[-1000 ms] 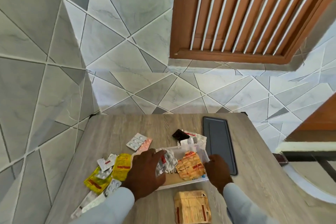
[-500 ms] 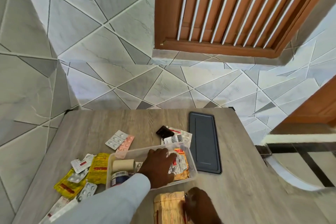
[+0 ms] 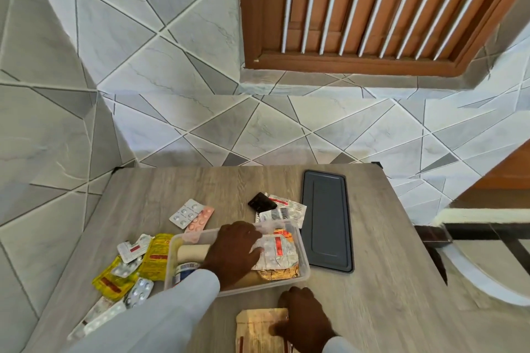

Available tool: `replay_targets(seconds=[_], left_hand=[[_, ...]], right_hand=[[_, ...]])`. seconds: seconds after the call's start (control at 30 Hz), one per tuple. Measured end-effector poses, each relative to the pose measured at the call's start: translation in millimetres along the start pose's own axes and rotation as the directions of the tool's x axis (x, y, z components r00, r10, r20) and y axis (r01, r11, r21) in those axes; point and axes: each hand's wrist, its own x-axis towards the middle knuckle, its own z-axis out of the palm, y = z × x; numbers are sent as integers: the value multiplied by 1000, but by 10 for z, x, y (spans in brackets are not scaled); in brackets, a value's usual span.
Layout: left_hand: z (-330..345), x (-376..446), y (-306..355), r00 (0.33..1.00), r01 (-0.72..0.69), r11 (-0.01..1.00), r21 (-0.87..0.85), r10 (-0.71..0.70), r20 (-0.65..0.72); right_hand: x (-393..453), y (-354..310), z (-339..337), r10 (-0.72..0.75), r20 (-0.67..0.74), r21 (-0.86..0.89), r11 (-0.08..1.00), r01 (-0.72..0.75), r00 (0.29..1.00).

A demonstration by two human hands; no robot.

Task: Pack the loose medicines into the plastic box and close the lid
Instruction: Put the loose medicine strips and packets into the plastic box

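A clear plastic box point(image 3: 304, 252) stands on the wooden table. It holds a beige roll point(image 3: 191, 251), a blue-labelled jar point(image 3: 185, 269), an orange-gold packet point(image 3: 279, 274) and a silver blister pack point(image 3: 277, 255). My left hand point(image 3: 233, 253) is inside the box, fingers curled on the silver pack. My right hand point(image 3: 304, 321) grips the right edge of a tan packet point(image 3: 259, 329) in front of the box. The dark grey lid point(image 3: 327, 221) lies flat to the box's right. Loose yellow sachets point(image 3: 156, 255) and blister strips point(image 3: 139, 292) lie left of the box.
White and pink blister packs point(image 3: 190, 214) lie behind the box's left corner. A black strip point(image 3: 261, 201) and white sachets point(image 3: 286, 209) lie behind it, next to the lid. A tiled wall borders the table at the back and left. The table's right edge point(image 3: 407, 226) drops to the floor.
My left hand has carried the silver blister pack into the box and rests there. My right hand has left the box's right side and come down onto the tan packet.
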Motion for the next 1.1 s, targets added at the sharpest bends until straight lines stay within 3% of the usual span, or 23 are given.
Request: replay_targets(seconds=[0.17,0.27,0.4,0.53,0.63,0.73,0.87,0.97,1.1], left_hand=[[-124,-145,-503,958,70,995,-72,-87,-275],[-197,-285,-834,904,175,981,-85,-194,-381],[-332,-507,-1152,842,296,926,-236,-370,-394],[-367,-736,-1447,786,351,858,-375,-488,-379],[-350,-923,-1693,731,442,760,-477,-613,-300],[-292,-1150,-1923,710,552,700,-452,-679,-184],[-291,-1442,-2088,653,721,568,-397,-748,116],[-253,-1661,-2099,619,785,572,-237,-715,324],[-76,-1965,-2015,601,786,614,-74,-730,326]], right_hand=[[-96,-180,-382,-258,101,111,963,247,961],[-94,-348,-774,-308,19,155,941,302,951],[218,-395,-1111,-198,-218,334,905,264,956],[604,-394,-1091,-79,-168,238,964,118,983],[725,-407,-964,-13,-233,38,999,23,972],[662,-589,-874,-29,-322,-10,1000,28,946],[705,-1063,-771,-195,-318,-43,981,191,928],[777,-1527,-589,-336,-275,-68,941,330,901],[853,-2151,-157,-505,-120,-123,862,492,855]])
